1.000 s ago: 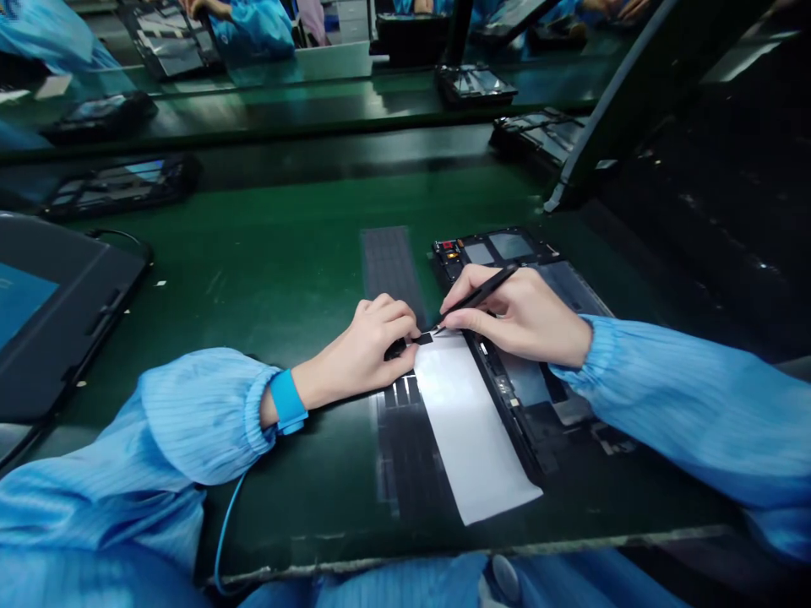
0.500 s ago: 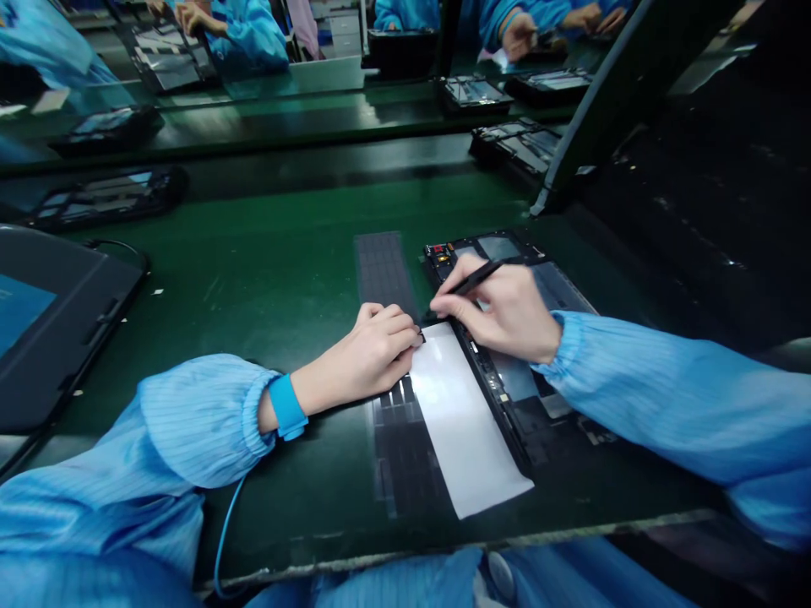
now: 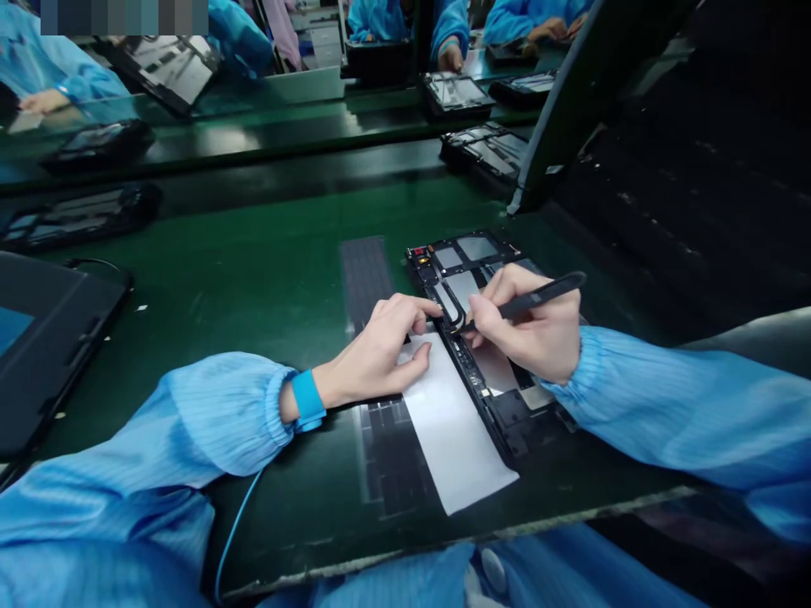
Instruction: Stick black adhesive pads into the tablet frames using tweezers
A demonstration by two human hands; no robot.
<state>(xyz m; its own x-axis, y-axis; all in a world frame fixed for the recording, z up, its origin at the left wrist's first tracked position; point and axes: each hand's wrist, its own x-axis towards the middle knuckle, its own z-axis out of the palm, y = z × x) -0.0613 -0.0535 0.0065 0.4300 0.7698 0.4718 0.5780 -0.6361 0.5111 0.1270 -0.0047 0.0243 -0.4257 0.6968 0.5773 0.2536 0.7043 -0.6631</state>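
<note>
My left hand (image 3: 396,344) rests over the top of a white paper sheet (image 3: 461,431). Its index finger reaches to the long edge of an opened black device housing (image 3: 512,414), and the thumb lies apart on the paper. My right hand (image 3: 536,329) grips black tweezers (image 3: 548,294) like a pen, tips down at the inner edge of the housing, close to my left fingertip. Whether the tips hold anything is too small to tell. Under the paper and my left hand runs a strip of dark stickers (image 3: 367,274) on clear backing.
A dark device with a blue screen (image 3: 13,331) stands at the left. Similar housings (image 3: 485,152) lie along the back, near a slanted post (image 3: 551,110). Co-workers in blue sleeves (image 3: 516,21) sit beyond. A blue cord (image 3: 237,523) hangs from my left wrist.
The tweezers have moved from the paper's top edge right to the housing. My left hand has loosened, its index finger stretching out to the housing's edge. The view has shifted somewhat.
</note>
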